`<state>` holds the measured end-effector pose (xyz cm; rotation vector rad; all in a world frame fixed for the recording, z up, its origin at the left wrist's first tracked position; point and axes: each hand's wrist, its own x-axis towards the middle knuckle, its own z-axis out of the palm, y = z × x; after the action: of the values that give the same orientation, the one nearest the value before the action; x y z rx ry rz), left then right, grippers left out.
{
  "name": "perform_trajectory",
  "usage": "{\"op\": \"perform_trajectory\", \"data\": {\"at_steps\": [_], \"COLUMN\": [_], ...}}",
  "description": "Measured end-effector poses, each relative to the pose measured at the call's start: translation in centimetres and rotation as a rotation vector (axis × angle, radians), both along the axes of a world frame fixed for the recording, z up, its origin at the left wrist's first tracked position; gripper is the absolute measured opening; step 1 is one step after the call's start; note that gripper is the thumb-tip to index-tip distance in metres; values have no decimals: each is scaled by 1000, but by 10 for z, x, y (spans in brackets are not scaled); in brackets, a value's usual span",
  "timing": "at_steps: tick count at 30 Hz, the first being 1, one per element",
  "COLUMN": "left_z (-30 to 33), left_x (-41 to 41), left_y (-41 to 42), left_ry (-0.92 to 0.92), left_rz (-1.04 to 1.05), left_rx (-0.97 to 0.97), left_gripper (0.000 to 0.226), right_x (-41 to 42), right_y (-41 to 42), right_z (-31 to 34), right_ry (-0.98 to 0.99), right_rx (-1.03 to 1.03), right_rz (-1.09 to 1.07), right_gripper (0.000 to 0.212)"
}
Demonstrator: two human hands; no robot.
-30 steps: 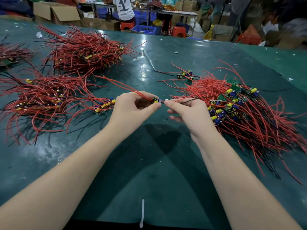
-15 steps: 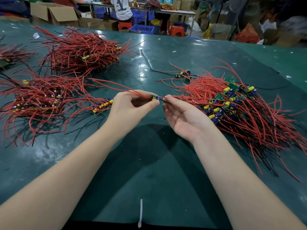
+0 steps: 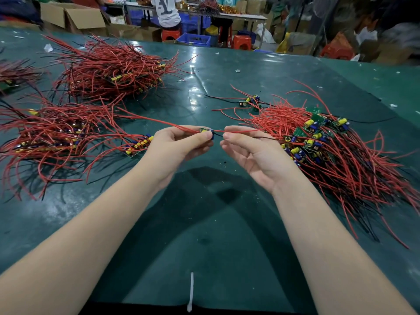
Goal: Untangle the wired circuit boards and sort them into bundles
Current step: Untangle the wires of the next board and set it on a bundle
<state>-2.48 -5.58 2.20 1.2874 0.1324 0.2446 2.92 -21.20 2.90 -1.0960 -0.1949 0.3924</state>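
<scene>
My left hand pinches a small circuit board with yellow and blue parts; its red wire trails left toward a sorted bundle. My right hand is palm up just right of the board, its fingertips pinching a red wire and a black one that lead into the tangled pile of boards and wires on the right. A short row of stacked boards lies beside my left wrist. Another bundle sits farther back on the left.
The green table has a white cable tie at its near edge. Two loose boards lie behind the right pile. Cardboard boxes, blue crates, red stools and a person stand beyond the far edge.
My right hand turned from knuckles up to palm up and now holds the wires at its fingertips, slightly apart from the board. My left hand kept its pinch on the board.
</scene>
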Motion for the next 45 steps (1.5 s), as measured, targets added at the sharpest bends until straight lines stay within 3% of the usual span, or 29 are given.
{"op": "perform_trajectory", "data": {"at_steps": [4, 7, 17, 20, 25, 34, 40, 45], "left_z": [1, 2, 2, 2, 2, 1, 5, 6], "left_x": [0, 0, 3, 3, 0, -1, 1, 1], "left_y": [2, 4, 2, 2, 3, 4, 10, 12], "left_ry": [28, 49, 72, 82, 55, 88, 101, 126], "left_rz": [-34, -75, -174, -153, -105, -121, -122, -114], "left_rx": [-16, -49, -224, -234, -131, -60, -153, -210], "left_gripper": [7, 18, 10, 10, 20, 26, 10, 10], "right_x": [-1, 0, -4, -3, -2, -3, 2, 5], "right_y": [0, -1, 10, 9, 4, -2, -5, -9], "right_z": [-1, 0, -2, -3, 0, -3, 2, 3], "right_ry": [-72, -48, 164, 110, -10, -34, -21, -24], "right_rx": [-25, 3, 328, 281, 151, -53, 93, 137], "right_rz": [-55, -50, -44, -53, -59, -188, -158, -194], "right_gripper": [12, 11, 26, 17, 27, 9, 10, 11]}}
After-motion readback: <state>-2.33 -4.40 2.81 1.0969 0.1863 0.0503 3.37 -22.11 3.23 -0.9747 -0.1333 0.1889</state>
